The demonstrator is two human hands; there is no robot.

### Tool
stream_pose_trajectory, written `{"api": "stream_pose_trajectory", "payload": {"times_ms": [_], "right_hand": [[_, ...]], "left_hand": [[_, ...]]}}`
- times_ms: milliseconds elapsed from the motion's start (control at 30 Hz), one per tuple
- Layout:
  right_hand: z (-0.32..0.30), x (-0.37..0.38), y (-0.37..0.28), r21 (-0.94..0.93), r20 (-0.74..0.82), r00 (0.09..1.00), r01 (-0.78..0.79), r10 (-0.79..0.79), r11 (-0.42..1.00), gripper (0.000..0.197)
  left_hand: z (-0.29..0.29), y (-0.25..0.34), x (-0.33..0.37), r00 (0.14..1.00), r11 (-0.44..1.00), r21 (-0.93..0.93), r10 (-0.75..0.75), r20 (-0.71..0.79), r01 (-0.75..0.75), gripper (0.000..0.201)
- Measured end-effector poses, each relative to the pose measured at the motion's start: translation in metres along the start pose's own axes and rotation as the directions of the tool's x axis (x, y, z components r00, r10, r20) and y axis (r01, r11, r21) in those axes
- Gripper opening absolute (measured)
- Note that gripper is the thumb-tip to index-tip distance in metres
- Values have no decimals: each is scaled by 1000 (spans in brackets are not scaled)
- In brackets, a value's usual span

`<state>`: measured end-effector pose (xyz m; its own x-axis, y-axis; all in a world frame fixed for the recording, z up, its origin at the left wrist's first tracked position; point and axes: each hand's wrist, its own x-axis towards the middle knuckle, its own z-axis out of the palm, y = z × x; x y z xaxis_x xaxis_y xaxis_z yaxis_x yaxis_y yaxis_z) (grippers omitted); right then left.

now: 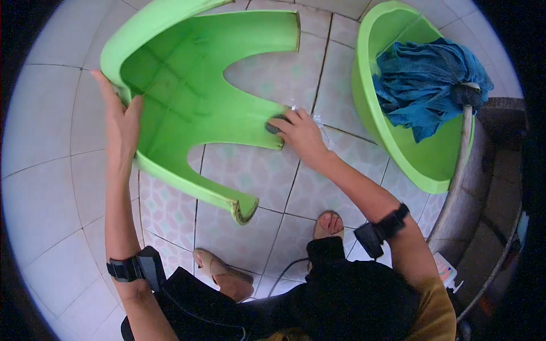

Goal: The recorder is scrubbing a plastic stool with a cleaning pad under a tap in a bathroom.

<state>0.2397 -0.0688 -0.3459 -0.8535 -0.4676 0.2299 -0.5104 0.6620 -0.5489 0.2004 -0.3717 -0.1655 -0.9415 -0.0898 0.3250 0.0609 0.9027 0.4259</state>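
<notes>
Two sets of fingers, head view: both are busy at one green plastic stool (170, 85), which lies on its side on the tiled floor (244, 170), between 10 and 11 o'clock, its hollow underside showing and its legs aimed toward 3 o'clock.
Left fingers (111, 94): at 10 o'clock, pinching the stool's edge, thumb on the inner side.
Right fingers (292, 116): just above centre, toward 1 o'clock, curled closed over a small dark pad (276, 125) at the end of the middle leg (250, 122).
Basin (421, 159): green, at 2 o'clock, well apart from the stool; a blue mop (424, 79) rests in it, handle running toward 4 o'clock.
Stage: rubbing looks under way, judging by how the pad sits on the leg.
Done: hard to tell; the inside is mostly plain green, with faint dark lines that may be only reflections.
Left: brownish edges show on the leg tips at 12 and 7 o'clock, untouched by the pad; these probably remain.
</notes>
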Motion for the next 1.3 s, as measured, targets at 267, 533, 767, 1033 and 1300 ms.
{"api": "stream_pose_trajectory", "payload": {"times_ms": [267,533,767,1033,1300], "right_hand": [[4,34,26,-183,-42,999,-4,-3,983,31],[-7,12,23,-71,39,998,-53,56,996,33],[4,17,19,-35,-89,984,-157,154,987,37],[-11,37,20,-72,0,991,-135,136,988,30],[-17,7,8,141,142,937,-337,318,931,29]], "left_hand": [[4,19,-9,986,977,-139,-150,77,159,85],[10,5,-18,997,993,-117,-7,-77,-2,85],[12,6,-15,994,999,43,35,-100,-31,85],[1,31,-12,989,989,0,-148,12,148,84],[16,6,-24,989,990,-135,21,-143,-40,85]]}}
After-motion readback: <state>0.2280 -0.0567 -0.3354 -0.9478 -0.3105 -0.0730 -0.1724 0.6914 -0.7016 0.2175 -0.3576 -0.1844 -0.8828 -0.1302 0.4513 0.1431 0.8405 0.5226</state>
